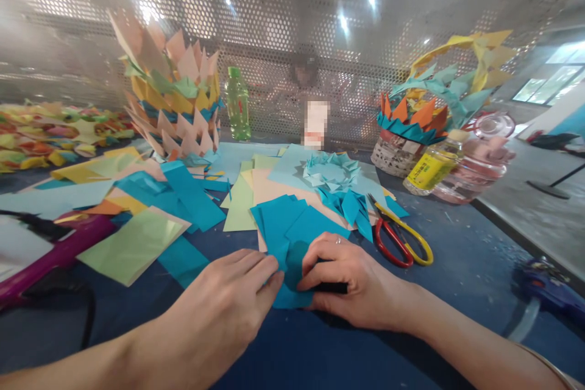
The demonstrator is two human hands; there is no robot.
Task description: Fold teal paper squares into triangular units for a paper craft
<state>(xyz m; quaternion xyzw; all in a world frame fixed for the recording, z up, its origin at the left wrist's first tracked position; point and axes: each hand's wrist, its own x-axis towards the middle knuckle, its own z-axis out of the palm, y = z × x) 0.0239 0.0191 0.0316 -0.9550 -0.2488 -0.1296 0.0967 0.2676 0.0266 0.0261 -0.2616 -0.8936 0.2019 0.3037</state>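
Observation:
A blue paper piece (pixel 292 283) lies at the near middle of the table, between my two hands. My left hand (pixel 237 286) has its fingers pressed together at the paper's left edge. On the right side, my right hand (pixel 340 280) curls its fingers and thumb round the paper's edge. More blue sheets (pixel 283 213) lie fanned just beyond the fingers. Behind them sit a light blue folded paper ring (pixel 331 172) and some darker blue folded pieces (pixel 350 207).
Red and yellow scissors (pixel 400 237) lie right of the papers. A blue glue gun (pixel 551 289) is at far right, a purple tool (pixel 55 256) at left. Behind stand a tall paper-petal stack (pixel 176 97), a green bottle (pixel 238 106), a yellow-labelled bottle (pixel 432 167) and a pink jug (pixel 479 167).

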